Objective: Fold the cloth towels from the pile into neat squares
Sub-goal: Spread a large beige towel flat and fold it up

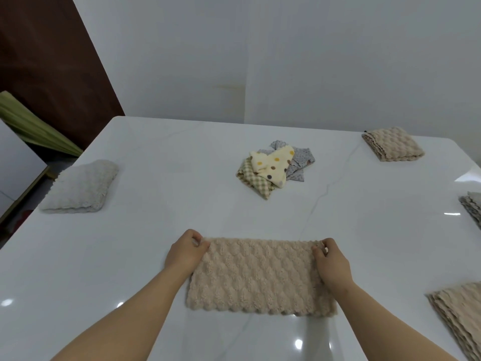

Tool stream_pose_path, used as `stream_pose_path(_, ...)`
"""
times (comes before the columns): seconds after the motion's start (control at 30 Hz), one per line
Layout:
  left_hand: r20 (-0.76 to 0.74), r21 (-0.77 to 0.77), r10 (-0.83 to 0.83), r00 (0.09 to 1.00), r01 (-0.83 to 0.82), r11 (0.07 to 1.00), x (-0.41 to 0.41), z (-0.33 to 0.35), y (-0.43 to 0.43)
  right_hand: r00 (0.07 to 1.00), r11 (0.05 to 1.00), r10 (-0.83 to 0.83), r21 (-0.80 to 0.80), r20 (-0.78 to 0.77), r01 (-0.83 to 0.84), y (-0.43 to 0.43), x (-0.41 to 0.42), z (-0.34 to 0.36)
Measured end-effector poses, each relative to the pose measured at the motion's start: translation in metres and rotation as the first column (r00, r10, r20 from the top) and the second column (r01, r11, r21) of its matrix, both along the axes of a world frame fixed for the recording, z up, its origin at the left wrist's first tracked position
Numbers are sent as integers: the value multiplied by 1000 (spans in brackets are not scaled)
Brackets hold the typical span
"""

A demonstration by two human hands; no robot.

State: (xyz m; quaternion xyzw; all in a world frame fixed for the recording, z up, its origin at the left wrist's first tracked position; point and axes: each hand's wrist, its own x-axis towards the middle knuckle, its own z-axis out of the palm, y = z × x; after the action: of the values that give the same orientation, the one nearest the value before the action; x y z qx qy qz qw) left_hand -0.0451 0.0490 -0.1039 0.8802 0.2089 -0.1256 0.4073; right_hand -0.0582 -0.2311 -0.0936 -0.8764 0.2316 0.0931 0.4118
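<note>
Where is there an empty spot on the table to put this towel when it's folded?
Bare table lies between the grey folded towel and the middle pile, and between that pile and the beige folded towel. The near left corner is free too. The right edge is crowded: a beige stack and grey stack.

No text, label, brand, number or sign can be read anywhere in view.

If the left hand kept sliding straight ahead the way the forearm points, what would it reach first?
Past the beige towel's far corner, the left hand heads up and to the right over bare table. The first thing in that line looks like the small pile of patterned cloths, though depth is hard to judge.
</note>
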Motion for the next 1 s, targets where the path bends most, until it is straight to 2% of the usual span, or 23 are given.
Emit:
stream_pose_path(0.13, 26, -12, 18, 999, -17, 1000, -1, 0, -1, 1000, 1000, 4, -25, -8, -4, -1, -1, -1)
stream_pose_path(0.23, 28, 118, 6, 1000, -9, 993, -3, 1, -3, 1000, 998, 10, -62, -27, -12, 1, -4, 0)
stream_pose_path(0.3, -21, 177, 16, 1000, -12, 984, -4, 3, -6, 998, 990, 21, -138, -56, -28, 2, -8, 0)
stream_pose_path(0.37, -107, 163, -1, 994, 18, 987, -4, 4, -8, 996, 974, 31, -219, -89, -49, 2, -14, -1)
stream_pose_path(0.5, -192, 95, -77, 978, 97, 991, -4, 4, -7, 987, 976, -13, -214, -160, -22, 1, -22, -1)
stream_pose_path(0.6, -83, 72, -72, 994, 78, 994, -7, 4, -9, 976, 991, 4, -127, -217, -33, -3, -22, -2)
stream_pose_path(0.73, 57, -28, -22, 998, 24, 999, -14, 6, -18, 997, 997, -53, 48, -63, 56, -6, -23, 3)
stream_pose_path(0.8, 132, 96, -2, 991, -11, 995, -18, 6, -21, 995, 991, -97, 94, -13, 98, -7, -25, 7)
stream_pose_path(0.87, 224, 266, -55, 973, -7, 964, -24, 9, -28, 991, 986, -123, 109, -43, 127, -9, -29, 10)
stream_pose_path(0.9, 249, 289, -124, 961, 48, 956, -26, 11, -33, 989, 987, -122, 97, -81, 130, -10, -30, 12)
stream_pose_path(1.0, 155, 257, -449, 880, 403, 879, -32, 12, -56, 976, 986, -121, 93, -183, 140, -16, -35, 11)
